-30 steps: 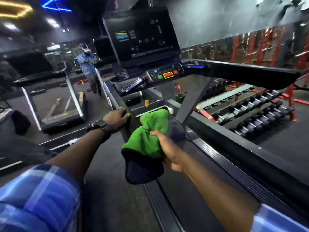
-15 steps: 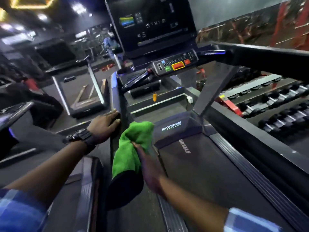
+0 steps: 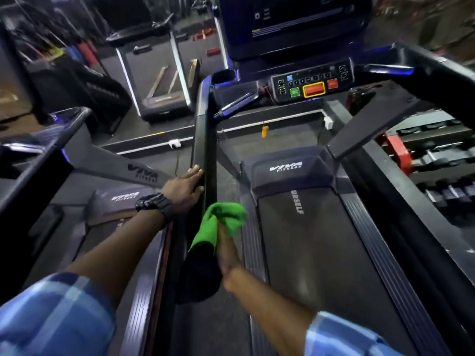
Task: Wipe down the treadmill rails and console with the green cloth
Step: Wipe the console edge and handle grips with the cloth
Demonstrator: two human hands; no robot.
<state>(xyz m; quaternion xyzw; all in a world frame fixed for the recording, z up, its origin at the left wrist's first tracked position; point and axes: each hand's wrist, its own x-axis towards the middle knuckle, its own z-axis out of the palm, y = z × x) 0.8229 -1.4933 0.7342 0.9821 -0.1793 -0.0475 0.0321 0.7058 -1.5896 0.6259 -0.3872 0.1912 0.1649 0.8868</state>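
Two hands: left hand [image 3: 185,187] flat on left rail [image 3: 201,140]; right hand [image 3: 226,246] clamped on green cloth [image 3: 218,222].
Around: console [image 3: 312,83] ahead; neighbouring treadmill [image 3: 108,196], blurred, probably same make.

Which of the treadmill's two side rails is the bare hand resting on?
The left rail: the left hand lies flat against it. The right rail is untouched.

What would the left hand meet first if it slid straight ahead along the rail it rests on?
Probably nothing for a stretch: the left hand lies on the left rail, which runs bare ahead. The first obstacle looks like the cup holder beside the console, though depth is unclear.
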